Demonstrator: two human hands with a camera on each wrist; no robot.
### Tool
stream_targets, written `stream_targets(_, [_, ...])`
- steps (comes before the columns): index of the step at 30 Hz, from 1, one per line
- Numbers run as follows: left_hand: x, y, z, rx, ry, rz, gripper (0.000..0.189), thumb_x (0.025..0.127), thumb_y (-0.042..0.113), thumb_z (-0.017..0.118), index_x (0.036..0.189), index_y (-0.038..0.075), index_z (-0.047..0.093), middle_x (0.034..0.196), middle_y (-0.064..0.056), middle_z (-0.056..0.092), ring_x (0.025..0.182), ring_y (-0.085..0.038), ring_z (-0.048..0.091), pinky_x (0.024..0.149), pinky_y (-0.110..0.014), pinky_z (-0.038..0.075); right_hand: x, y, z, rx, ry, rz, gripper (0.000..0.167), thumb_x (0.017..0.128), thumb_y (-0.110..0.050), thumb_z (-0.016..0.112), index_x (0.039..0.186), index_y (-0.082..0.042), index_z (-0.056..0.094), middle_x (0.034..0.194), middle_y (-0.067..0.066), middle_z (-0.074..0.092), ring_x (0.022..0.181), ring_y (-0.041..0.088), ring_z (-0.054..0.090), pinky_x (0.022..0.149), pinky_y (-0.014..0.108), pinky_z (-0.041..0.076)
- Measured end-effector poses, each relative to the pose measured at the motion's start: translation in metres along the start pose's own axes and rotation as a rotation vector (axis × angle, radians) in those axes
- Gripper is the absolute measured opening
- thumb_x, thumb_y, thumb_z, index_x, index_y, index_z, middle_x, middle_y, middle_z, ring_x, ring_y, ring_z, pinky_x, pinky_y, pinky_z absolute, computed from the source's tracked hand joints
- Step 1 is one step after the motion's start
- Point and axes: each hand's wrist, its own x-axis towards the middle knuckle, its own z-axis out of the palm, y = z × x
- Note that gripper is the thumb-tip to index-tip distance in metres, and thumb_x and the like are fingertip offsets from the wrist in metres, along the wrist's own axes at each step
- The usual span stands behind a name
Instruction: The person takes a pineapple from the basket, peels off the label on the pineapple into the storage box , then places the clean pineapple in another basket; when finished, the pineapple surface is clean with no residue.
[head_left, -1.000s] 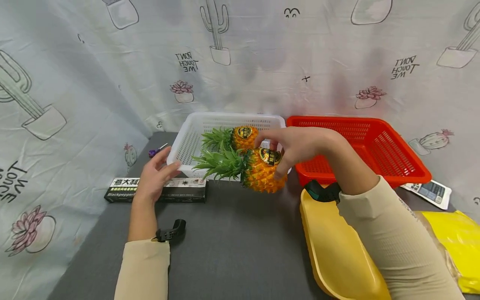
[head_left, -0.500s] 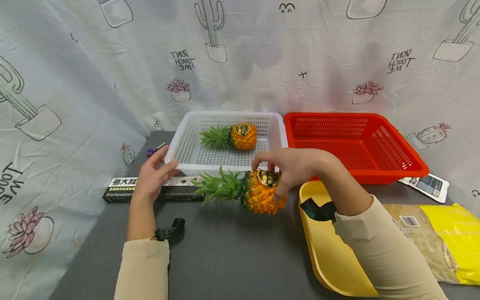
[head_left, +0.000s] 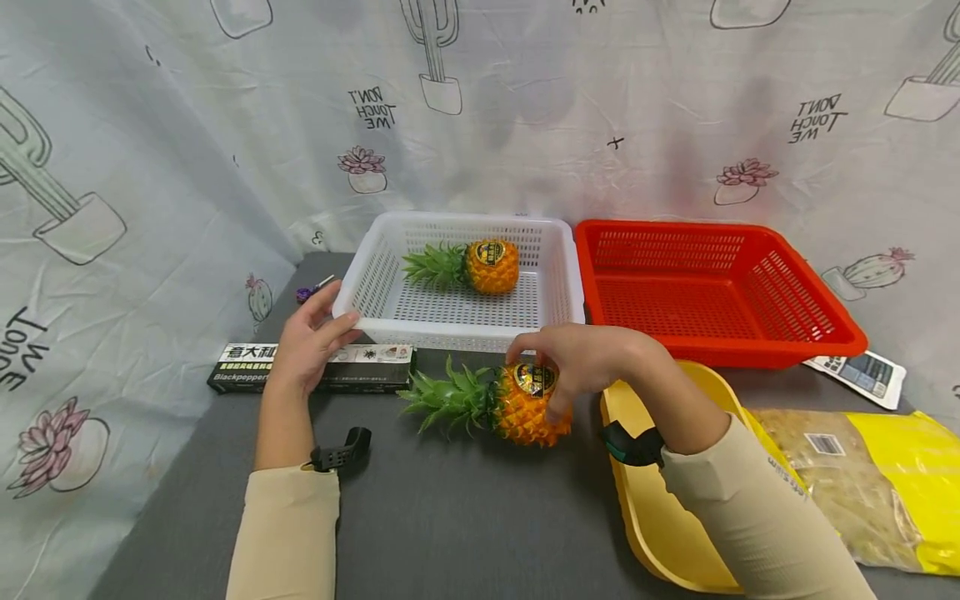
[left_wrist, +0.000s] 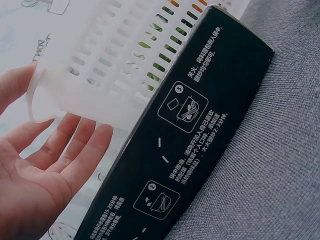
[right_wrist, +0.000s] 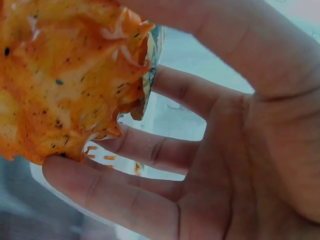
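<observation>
My right hand [head_left: 596, 360] grips the orange body of a toy-like pineapple [head_left: 525, 414] from above, thumb on the near side and fingers on the far side. The pineapple lies on its side, low over the grey table, its green leaves pointing left and a black label facing up. In the right wrist view its bumpy orange skin [right_wrist: 65, 80] sits between thumb and fingers. My left hand [head_left: 303, 343] holds the left front corner of a white perforated basket [head_left: 457, 332], thumb at the rim and fingers beneath. A second pineapple [head_left: 493, 273] lies inside that basket.
Right of the white basket stands a red basket [head_left: 750, 346]. A yellow tray [head_left: 686, 542] sits below my right forearm. A black pasta box [head_left: 371, 379] lies along the white basket's front. Further right are a yellow-and-clear bag [head_left: 900, 492] and a white packet [head_left: 870, 379].
My right hand has carried the pineapple from over the white basket's front side down and toward me, to low over the table. My left hand keeps its hold on the basket corner.
</observation>
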Motion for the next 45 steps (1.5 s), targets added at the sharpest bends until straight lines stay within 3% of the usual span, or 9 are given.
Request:
stream_targets(13, [0.000, 0.001, 0.001, 0.008, -0.011, -0.010, 0.079, 0.099, 0.012, 0.070, 0.165, 0.012, 0.027, 0.124, -0.002, 0.051, 0.110, -0.007, 0.063, 0.095, -0.025, 0.059, 0.005, 0.016, 0.018, -0.057, 0.054, -0.001, 0.076, 0.074, -0.019, 0.094, 0.140, -0.022, 0.057, 0.128, 0.004, 0.061, 0.115, 0.024, 0.056, 0.089, 0.036, 0.057])
stream_targets(17, [-0.004, 0.011, 0.002, 0.257, 0.035, -0.001, 0.074, 0.102, 0.026, 0.068, 0.164, 0.015, 0.030, 0.139, -0.008, 0.051, 0.121, -0.012, 0.060, 0.095, -0.026, 0.059, 0.004, 0.017, 0.019, -0.066, 0.069, -0.014, 0.075, 0.076, -0.019, 0.093, 0.141, -0.023, 0.056, 0.129, 0.004, 0.061, 0.116, 0.024, 0.056, 0.092, 0.039, 0.056])
stream_targets(23, [-0.014, 0.029, 0.016, 0.676, 0.153, 0.100, 0.067, 0.102, 0.032, 0.064, 0.159, 0.008, 0.040, 0.157, -0.026, 0.038, 0.140, -0.045, 0.045, 0.102, -0.059, 0.047, 0.001, 0.019, 0.019, -0.059, 0.081, -0.013, 0.076, 0.075, -0.017, 0.093, 0.141, -0.023, 0.055, 0.129, 0.005, 0.060, 0.115, 0.025, 0.055, 0.091, 0.039, 0.055])
stream_targets(27, [-0.024, 0.047, 0.031, 0.764, 0.232, 0.197, 0.061, 0.099, 0.024, 0.066, 0.155, 0.008, 0.047, 0.154, -0.026, 0.039, 0.135, -0.045, 0.045, 0.098, -0.059, 0.045, 0.000, 0.019, 0.019, -0.055, 0.079, -0.023, 0.076, 0.075, -0.016, 0.093, 0.141, -0.023, 0.056, 0.133, 0.005, 0.058, 0.115, 0.025, 0.054, 0.092, 0.038, 0.055])
stream_targets(30, [-0.033, 0.063, 0.047, 0.739, 0.220, 0.274, 0.057, 0.097, 0.019, 0.068, 0.151, 0.009, 0.053, 0.148, -0.022, 0.047, 0.131, -0.041, 0.051, 0.095, -0.052, 0.048, -0.001, 0.019, 0.020, -0.050, 0.080, -0.038, 0.075, 0.076, -0.016, 0.092, 0.141, -0.024, 0.057, 0.136, 0.006, 0.057, 0.115, 0.025, 0.053, 0.092, 0.037, 0.055])
stream_targets(33, [-0.041, 0.072, 0.064, 0.726, 0.101, 0.346, 0.052, 0.098, 0.015, 0.069, 0.148, 0.007, 0.057, 0.140, -0.020, 0.056, 0.125, -0.038, 0.058, 0.096, -0.050, 0.051, -0.001, 0.020, 0.021, -0.049, 0.093, -0.053, 0.074, 0.076, -0.017, 0.092, 0.142, -0.024, 0.058, 0.139, 0.006, 0.057, 0.115, 0.024, 0.053, 0.092, 0.038, 0.054])
stream_targets(36, [-0.047, 0.074, 0.087, 0.744, -0.098, 0.387, 0.050, 0.097, 0.013, 0.071, 0.145, 0.006, 0.059, 0.134, -0.018, 0.062, 0.119, -0.035, 0.063, 0.094, -0.050, 0.054, -0.003, 0.021, 0.022, -0.068, 0.119, -0.072, 0.075, 0.077, -0.017, 0.092, 0.144, -0.024, 0.059, 0.141, 0.006, 0.057, 0.116, 0.024, 0.054, 0.097, 0.042, 0.053])
stream_targets(41, [-0.058, 0.067, 0.124, 0.847, -0.435, 0.369, 0.051, 0.096, 0.024, 0.075, 0.143, 0.009, 0.061, 0.131, -0.012, 0.066, 0.116, -0.029, 0.064, 0.094, -0.049, 0.056, -0.004, 0.023, 0.025, -0.061, 0.170, -0.082, 0.082, 0.074, -0.018, 0.094, 0.144, -0.013, 0.054, 0.136, 0.005, 0.060, 0.117, 0.025, 0.056, 0.104, 0.048, 0.053])
stream_targets(45, [-0.064, 0.060, 0.148, 0.965, -0.572, 0.342, 0.056, 0.094, 0.034, 0.075, 0.143, 0.011, 0.061, 0.136, -0.008, 0.064, 0.122, -0.026, 0.062, 0.103, -0.048, 0.052, -0.003, 0.020, 0.027, -0.079, 0.182, -0.074, 0.077, 0.072, -0.020, 0.096, 0.136, -0.008, 0.054, 0.128, 0.005, 0.063, 0.114, 0.024, 0.058, 0.104, 0.045, 0.054])
